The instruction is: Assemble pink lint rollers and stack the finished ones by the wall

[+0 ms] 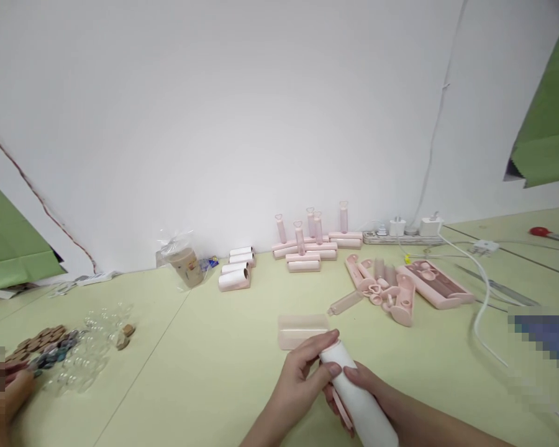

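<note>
Both of my hands are closed around a white roll (361, 397), which looks like a lint roller's sheet roll, at the lower middle of the head view. My left hand (302, 372) grips its upper end with thumb and fingers. Along the side, my right hand (377, 385) holds it with the thumb on top. A pink strip-like part (342, 411) shows under the roll, partly hidden by my fingers. Just beyond my left hand lies a translucent pale pink cover (302, 329). Past it rests a clear pink tube (345, 302).
Loose pink plastic parts (377, 288) and a pink case (440, 285) lie right. Assembled pink rollers (304, 261) and white rolls (235, 277) stand by the wall, near a bagged cup (186, 266). A white cable (484, 298) crosses right. Another person's hand (16, 391) is beside clear beads (84, 357).
</note>
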The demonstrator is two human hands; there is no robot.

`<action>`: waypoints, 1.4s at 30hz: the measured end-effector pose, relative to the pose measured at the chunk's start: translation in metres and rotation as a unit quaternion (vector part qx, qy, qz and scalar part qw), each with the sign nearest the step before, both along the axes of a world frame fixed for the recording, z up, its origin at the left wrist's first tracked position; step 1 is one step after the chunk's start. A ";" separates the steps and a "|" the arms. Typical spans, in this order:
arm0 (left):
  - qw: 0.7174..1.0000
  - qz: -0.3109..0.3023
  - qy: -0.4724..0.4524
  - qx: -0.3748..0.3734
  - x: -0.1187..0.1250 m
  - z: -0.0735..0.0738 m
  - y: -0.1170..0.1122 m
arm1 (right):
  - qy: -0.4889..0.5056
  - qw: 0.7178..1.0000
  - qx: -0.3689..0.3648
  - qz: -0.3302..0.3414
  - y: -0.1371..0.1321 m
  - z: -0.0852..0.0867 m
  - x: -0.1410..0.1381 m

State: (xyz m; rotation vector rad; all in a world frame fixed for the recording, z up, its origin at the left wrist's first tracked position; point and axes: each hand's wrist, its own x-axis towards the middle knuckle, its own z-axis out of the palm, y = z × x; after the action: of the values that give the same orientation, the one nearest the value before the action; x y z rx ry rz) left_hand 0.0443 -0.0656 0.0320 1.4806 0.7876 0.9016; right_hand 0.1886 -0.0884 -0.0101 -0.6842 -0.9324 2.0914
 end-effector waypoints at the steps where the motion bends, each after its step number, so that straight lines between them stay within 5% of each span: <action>1: 1.000 0.015 -0.015 -0.023 0.000 -0.001 0.001 | 0.002 1.000 -0.004 0.004 0.002 0.004 -0.001; 5: 0.972 0.148 -0.167 -0.078 -0.009 0.004 0.014 | 0.028 0.999 -0.018 -0.008 0.014 0.024 0.004; 9: 0.894 0.221 -0.355 -0.161 -0.022 0.016 0.029 | -0.105 0.978 0.102 -0.150 0.028 0.047 0.034; 12: 0.859 0.223 -0.406 -0.219 -0.021 0.021 0.031 | -0.245 0.917 0.178 -0.261 0.033 0.068 0.050; 16: 0.853 0.175 -0.412 -0.268 -0.009 0.016 0.023 | -0.318 0.824 0.327 -0.337 0.025 0.090 0.037; 20: 0.864 0.096 -0.415 -0.270 0.000 0.008 0.015 | -0.320 0.678 0.549 -0.371 0.014 0.091 0.017; 23: 0.860 0.085 -0.422 -0.275 0.003 0.005 0.014 | -0.342 0.574 0.661 -0.342 0.013 0.082 0.016; 28: 0.837 0.069 -0.445 -0.311 0.005 0.004 0.013 | -0.425 0.465 0.755 -0.180 0.014 0.068 0.020; 36: 0.814 0.086 -0.469 -0.333 0.005 0.002 0.013 | -0.465 0.435 0.744 -0.203 0.018 0.061 0.012; 42: 0.807 0.098 -0.460 -0.358 0.004 0.005 0.013 | -0.422 0.327 0.819 -0.211 0.022 0.054 0.016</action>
State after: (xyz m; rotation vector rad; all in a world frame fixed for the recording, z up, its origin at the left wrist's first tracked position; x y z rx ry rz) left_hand 0.0483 -0.0524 0.0366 0.1989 0.4373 1.1511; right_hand 0.2046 -0.0665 0.0437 -0.5326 -2.2831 -0.5705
